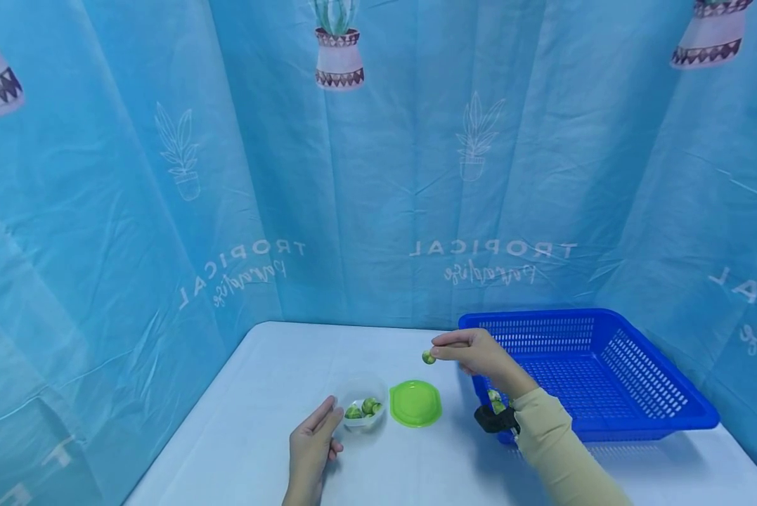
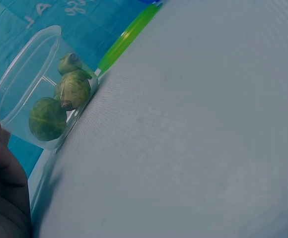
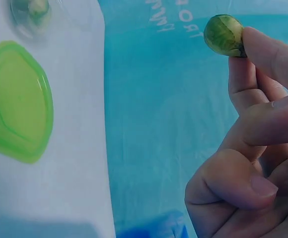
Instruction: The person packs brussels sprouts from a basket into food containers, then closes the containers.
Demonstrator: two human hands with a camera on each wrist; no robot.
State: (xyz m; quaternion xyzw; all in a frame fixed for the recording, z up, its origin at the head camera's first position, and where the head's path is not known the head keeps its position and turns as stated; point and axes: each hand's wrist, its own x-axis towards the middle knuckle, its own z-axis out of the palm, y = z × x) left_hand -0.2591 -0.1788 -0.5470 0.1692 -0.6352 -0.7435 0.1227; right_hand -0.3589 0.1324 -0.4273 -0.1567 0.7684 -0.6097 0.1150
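My right hand (image 1: 482,357) pinches a Brussels sprout (image 1: 428,357) (image 3: 224,34) between thumb and fingertips. It is raised above the table, just left of the basket and beyond the green lid (image 1: 415,403). To the left, a small clear plastic container (image 1: 360,383) stands upright with three sprouts (image 2: 47,119) visible on its bottom. My left hand (image 1: 311,443) holds the container at its left rim, thumb and fingers close together there. Only part of this hand (image 2: 2,173) shows in the left wrist view.
A large blue plastic basket (image 1: 644,422) occupies the right side of the table, with more sprouts (image 1: 496,402) in its near left corner, partly hidden by the right wrist's black strap (image 1: 495,419). Blue printed curtains (image 1: 378,183) surround the white table (image 1: 239,436).
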